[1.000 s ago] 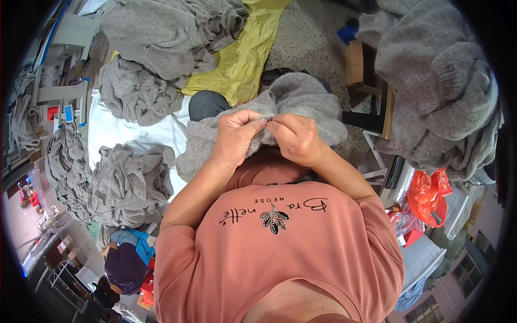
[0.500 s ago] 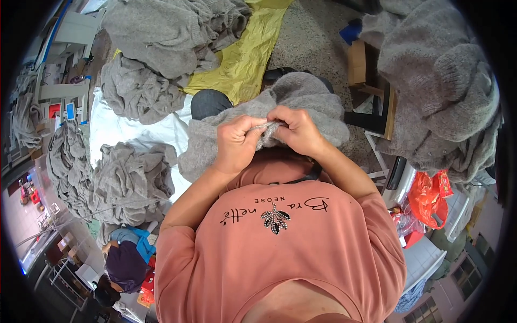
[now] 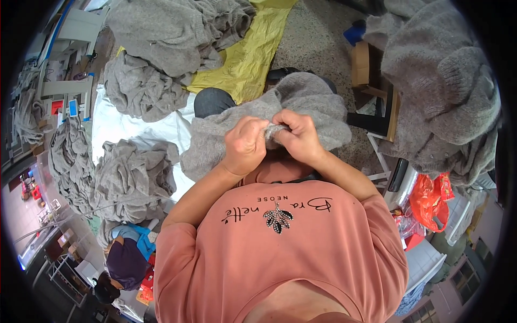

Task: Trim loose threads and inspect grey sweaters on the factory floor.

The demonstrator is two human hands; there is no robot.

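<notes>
A fuzzy grey knit sweater (image 3: 318,105) lies across my lap, over dark trousers. My left hand (image 3: 246,141) is closed with its fingertips pinching the sweater's knit edge. Right beside it, my right hand (image 3: 298,134) grips the same edge between thumb and fingers. A small gathered bit of the knit shows between the two hands. Whether anything tiny, such as a needle, is in the fingers cannot be made out.
Heaps of grey knitwear (image 3: 134,172) lie to the left on a white sheet (image 3: 186,107). A yellow sheet (image 3: 242,64) spreads ahead. At right are another grey pile (image 3: 441,81), a cardboard box (image 3: 366,67) and a red plastic bag (image 3: 428,202). Another person (image 3: 126,264) works at lower left.
My left hand has turned a little and its fingers have closed in tighter near the right hand. Both hands stay on the sweater's edge; the view has shifted slightly.
</notes>
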